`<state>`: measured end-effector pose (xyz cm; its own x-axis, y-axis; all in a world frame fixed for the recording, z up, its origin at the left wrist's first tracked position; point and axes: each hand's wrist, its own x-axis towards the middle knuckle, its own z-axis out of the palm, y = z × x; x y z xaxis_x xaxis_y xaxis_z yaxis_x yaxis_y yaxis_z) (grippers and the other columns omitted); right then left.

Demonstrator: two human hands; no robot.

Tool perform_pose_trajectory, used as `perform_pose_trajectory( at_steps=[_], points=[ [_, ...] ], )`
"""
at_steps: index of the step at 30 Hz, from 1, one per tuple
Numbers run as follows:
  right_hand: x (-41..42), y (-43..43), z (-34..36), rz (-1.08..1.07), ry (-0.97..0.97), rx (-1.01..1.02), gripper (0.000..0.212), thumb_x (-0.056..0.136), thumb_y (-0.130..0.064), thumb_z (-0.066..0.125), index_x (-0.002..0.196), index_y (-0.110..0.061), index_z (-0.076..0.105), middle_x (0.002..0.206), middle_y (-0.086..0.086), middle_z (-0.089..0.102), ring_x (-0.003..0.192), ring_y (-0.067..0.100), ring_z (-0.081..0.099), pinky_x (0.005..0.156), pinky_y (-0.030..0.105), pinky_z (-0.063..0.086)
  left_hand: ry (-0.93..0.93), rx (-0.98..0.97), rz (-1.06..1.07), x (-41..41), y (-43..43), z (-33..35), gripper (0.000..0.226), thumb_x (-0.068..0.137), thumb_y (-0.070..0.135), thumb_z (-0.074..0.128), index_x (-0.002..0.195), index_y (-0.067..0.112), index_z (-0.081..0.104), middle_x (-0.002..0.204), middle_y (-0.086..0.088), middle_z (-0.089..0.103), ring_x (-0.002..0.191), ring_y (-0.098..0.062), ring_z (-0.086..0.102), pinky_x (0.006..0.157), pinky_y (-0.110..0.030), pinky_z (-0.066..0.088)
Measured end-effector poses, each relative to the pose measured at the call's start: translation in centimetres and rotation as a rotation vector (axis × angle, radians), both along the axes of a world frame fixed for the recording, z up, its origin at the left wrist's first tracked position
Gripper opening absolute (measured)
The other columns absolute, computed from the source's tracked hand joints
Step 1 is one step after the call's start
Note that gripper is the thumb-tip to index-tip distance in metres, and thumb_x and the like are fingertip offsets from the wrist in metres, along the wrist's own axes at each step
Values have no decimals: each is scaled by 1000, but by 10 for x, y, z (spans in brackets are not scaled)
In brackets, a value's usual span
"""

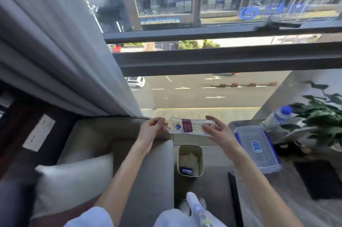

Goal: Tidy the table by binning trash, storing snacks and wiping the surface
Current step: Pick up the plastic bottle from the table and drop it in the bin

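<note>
While the bottle (187,124) lies level, held only at its ends, it could slip from the looser right grip and drop onto the sofa (159,175) rather than into the bin (190,149) straight below the fingers. Left hand (152,127) fingers (159,121) pinch the neck end closed. Right hand (220,132) fingers (209,128) are half spread, loosely curled round the base.

Clear bottle (190,127), maroon label, held level between both hands. Left hand (152,127) pinches the neck end at its 9 o'clock; right hand (216,130) cups the base at 3. Bin (190,160) at 6 o'clock below it. Lidded container (259,149) on the table at 4 o'clock.
</note>
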<state>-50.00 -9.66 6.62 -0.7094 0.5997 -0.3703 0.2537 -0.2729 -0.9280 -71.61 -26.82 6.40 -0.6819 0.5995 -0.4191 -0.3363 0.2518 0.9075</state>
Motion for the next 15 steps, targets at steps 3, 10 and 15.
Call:
perform_pose_trajectory(
  at_steps=[3,10,15],
  points=[
    [0,14,-5,21,-14,-21,62,64,-52,82,122,-42,60,120,3,68,108,13,68,93,32,57,-48,17,6,8,10,-2,26,95,13,57,115,-2,63,108,-16,69,101,-27,67,93,-40,55],
    [0,48,-21,61,-65,-77,73,46,-62,87,113,-42,67,118,7,68,105,16,69,91,35,57,-124,-19,37,30,27,-18,22,100,16,49,110,0,60,107,-17,65,99,-25,67,96,-43,55],
    [-6,46,-36,24,-114,-149,58,58,-55,86,111,-42,66,117,-1,69,101,12,70,82,28,59,-182,-96,77,27,36,-32,26,101,14,47,116,-4,58,95,-11,62,87,-19,66,94,-40,55]
  ],
)
